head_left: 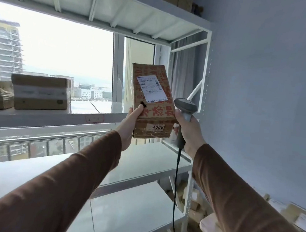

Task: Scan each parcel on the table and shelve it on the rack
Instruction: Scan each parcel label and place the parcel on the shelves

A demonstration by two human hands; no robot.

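The left hand (128,126) holds the parcel (152,101) upright before the rack (206,68), thumb curled onto its labelled front at the lower left corner, other fingers hidden behind. The right hand (189,132) grips the scanner (185,109) handle, touching the parcel's lower right edge.

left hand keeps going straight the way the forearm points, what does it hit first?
Probably nothing soon: the left hand, holding the parcel, points up over the shelf edge into the open bay. Window glass lies behind; depth unclear.
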